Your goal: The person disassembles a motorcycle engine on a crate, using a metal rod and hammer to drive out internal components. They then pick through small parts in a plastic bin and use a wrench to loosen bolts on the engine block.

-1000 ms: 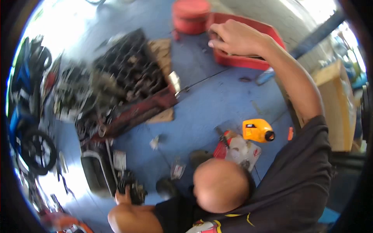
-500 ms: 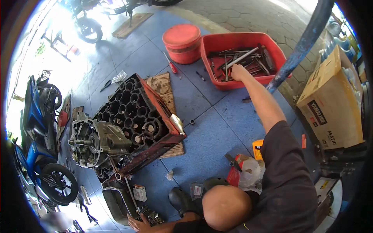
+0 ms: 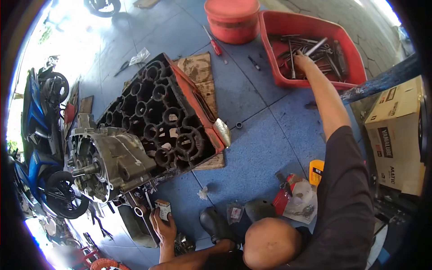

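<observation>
My right hand (image 3: 304, 61) reaches into a red tub (image 3: 315, 83) of loose metal tools. Its fingers curl down among them, beside a T-handle wrench (image 3: 291, 57) and a silver tube (image 3: 317, 46); what they grip is hidden. Low on the left, my left hand (image 3: 164, 230) has fingers and thumb on either side of the lower end of a small printed box (image 3: 163, 208). A ring spanner (image 3: 139, 212) lies just left of that hand. Behind it stands a greasy engine case (image 3: 119, 155), resting against a red crate (image 3: 191, 94) of black round cells.
A lidded red bucket (image 3: 231, 22) and a red-handled screwdriver (image 3: 216, 47) are near the tub. A Yamalube carton (image 3: 396, 148) stands right, by a blue pole (image 3: 382, 83). A yellow bottle (image 3: 316, 171) and opened packaging (image 3: 299, 198) lie near my feet. Motorcycles are at left.
The view has shifted and come closer. My left hand has moved up to the small box. In the tub, my right hand has stirred the tools, and the silver tube now lies farther right of it.
</observation>
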Demonstrator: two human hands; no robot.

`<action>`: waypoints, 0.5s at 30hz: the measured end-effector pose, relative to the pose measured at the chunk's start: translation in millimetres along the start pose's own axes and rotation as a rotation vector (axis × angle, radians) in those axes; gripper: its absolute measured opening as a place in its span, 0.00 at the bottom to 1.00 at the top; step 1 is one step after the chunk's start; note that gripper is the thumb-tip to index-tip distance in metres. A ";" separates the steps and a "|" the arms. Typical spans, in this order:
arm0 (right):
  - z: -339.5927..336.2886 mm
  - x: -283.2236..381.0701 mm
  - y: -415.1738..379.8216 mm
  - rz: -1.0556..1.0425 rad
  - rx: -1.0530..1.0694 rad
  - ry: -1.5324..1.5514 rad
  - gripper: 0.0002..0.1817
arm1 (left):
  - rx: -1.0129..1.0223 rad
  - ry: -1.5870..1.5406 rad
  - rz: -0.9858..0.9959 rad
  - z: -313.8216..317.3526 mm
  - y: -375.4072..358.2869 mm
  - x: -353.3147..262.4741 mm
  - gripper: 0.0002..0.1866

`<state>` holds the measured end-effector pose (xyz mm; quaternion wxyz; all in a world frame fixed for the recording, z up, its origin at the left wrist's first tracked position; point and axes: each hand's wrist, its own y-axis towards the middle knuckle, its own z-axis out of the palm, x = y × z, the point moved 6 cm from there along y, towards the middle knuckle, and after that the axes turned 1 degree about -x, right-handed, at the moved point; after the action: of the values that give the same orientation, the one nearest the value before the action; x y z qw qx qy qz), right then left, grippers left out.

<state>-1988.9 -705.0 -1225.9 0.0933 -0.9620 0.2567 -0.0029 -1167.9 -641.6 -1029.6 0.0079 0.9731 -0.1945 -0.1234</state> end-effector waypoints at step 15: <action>-218.5 17.6 -123.2 -0.148 -0.562 0.431 0.24 | -0.045 -0.214 0.152 -16.2 -11.4 -15.7 0.17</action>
<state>-1924.5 -647.8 -989.7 -0.2315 -0.9433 0.1908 -0.1417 -1173.8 -625.7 -1010.9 0.0181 0.9365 -0.2644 -0.2298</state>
